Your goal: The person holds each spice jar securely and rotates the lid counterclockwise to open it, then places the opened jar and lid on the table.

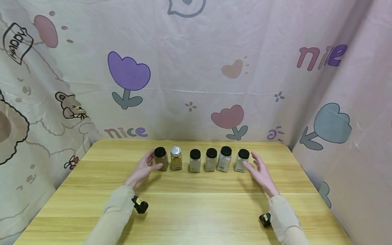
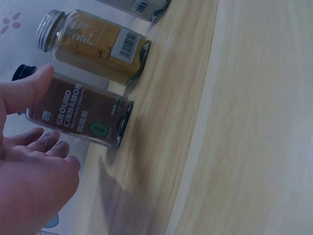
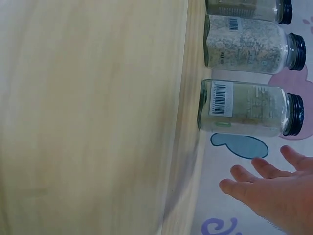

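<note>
Pale cloth (image 1: 183,44) printed with tulips and hearts fills the upper frame, behind a wooden table (image 1: 190,211). Six jars stand upright in a row near the middle of the head view. At the row's left end is the ground cinnamon jar (image 1: 163,163); the left hand (image 1: 143,172) reaches around it, fingers relaxed and parted, though whether the thumb touches is unclear. Just right of it stands the silver-lidded jar (image 1: 176,162). Three black-lidded jars (image 1: 210,162) fill the centre. Right of these, beside the end jar (image 1: 241,165), the right hand (image 1: 261,175) is spread, fingers loose and grasping nothing.
</note>
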The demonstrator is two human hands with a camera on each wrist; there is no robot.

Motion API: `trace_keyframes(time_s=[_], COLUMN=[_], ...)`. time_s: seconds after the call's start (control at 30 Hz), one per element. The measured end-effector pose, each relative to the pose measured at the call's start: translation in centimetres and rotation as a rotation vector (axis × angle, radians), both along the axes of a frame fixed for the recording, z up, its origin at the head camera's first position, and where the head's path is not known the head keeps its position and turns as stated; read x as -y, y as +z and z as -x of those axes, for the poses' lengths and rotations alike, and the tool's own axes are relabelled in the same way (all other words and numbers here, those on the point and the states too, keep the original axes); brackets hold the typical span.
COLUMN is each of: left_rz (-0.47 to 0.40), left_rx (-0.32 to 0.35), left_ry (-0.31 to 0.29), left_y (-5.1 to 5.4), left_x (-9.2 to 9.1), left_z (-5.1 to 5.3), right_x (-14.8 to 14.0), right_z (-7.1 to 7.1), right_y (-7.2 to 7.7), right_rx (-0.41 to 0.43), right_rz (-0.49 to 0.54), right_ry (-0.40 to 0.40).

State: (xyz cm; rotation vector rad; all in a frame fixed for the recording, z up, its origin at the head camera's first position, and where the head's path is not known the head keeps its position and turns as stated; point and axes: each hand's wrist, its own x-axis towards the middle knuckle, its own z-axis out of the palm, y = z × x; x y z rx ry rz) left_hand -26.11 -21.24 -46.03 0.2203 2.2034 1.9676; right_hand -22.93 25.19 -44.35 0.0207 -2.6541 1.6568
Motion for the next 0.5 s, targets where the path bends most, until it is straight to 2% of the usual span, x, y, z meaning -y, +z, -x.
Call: trace_keyframes(time_s=[0.1,0.13,0.5], left_rz=[-0.006,-0.004,-0.019], left_rx=[0.001,0.0,0.024], left_ry=[0.017,0.025,0.102], left_y=[-0.1,-0.2,-0.7], left_x=[-0.4,-0.5,-1.2], left_z=[0.2,0.3,-0.1], right_x=[0.1,-0.1,0.2], right_z=[0.1,0.3,0.2], right_y=[-0.2,-0.7,-0.9], right_rx=[-0.01,-0.017,-0.017], right_rz=[0.015,0.015,0.026], right_ry=[0.001,0.001,0.006])
